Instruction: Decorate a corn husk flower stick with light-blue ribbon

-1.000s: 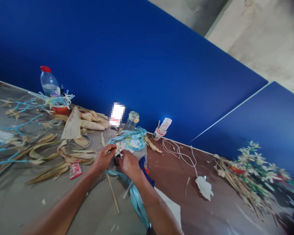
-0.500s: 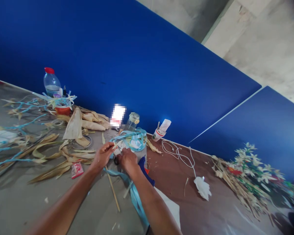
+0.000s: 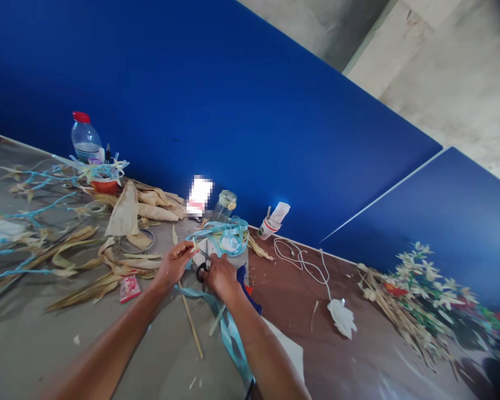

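My right hand point(image 3: 221, 276) is closed round a pair of scissors point(image 3: 202, 271) with black handles; the blades point up and left, toward my other hand. Between the fingertips of my left hand point(image 3: 175, 262) is a small pale strip of husk point(image 3: 194, 245), pinched just beside the blades. Behind both hands lies a loose coil of light blue ribbon point(image 3: 237, 236), and more ribbon point(image 3: 233, 339) runs down under my right forearm. A thin stick point(image 3: 191, 322) lies on the table between my arms.
Dried corn husks point(image 3: 125, 211) and a pink packet point(image 3: 129, 288) lie to the left. Toward the back stand a red-capped bottle point(image 3: 85, 139), a glass jar point(image 3: 225, 205) and a paper cup point(image 3: 269, 228). A white cable point(image 3: 304, 262) and artificial flowers point(image 3: 429, 278) are on the right, before a blue partition point(image 3: 233, 111).
My right hand has turned the scissors slightly, and the blades now show more clearly, drawn a little away from the strip. My left hand keeps its pinch.
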Motion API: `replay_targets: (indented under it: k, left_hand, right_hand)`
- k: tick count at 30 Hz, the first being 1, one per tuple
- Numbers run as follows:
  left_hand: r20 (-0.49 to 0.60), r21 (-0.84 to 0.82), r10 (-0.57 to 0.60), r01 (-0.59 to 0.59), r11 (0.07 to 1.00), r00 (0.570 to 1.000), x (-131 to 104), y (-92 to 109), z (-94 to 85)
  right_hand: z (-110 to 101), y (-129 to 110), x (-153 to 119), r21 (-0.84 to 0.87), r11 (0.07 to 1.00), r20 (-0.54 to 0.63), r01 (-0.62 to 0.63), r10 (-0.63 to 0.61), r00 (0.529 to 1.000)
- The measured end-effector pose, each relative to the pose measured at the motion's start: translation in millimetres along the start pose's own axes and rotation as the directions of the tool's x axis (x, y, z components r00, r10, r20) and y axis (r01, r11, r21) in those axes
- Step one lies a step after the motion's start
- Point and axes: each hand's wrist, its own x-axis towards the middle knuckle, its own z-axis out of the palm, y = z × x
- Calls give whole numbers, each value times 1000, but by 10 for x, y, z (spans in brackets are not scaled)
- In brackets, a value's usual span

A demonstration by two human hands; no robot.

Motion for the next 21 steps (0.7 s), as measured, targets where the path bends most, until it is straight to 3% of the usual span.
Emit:
replay_targets:
  k: [13, 21]
  left_hand:
    - [19, 17, -27, 27, 999, 999, -9, -9, 17]
    - [12, -17, -49, 49, 999, 999, -16, 2, 9]
  right_hand:
    - [-159, 68, -10, -44, 998, 51, 36, -34, 998]
    - [-115, -8, -26, -77, 997, 75, 29, -23, 997]
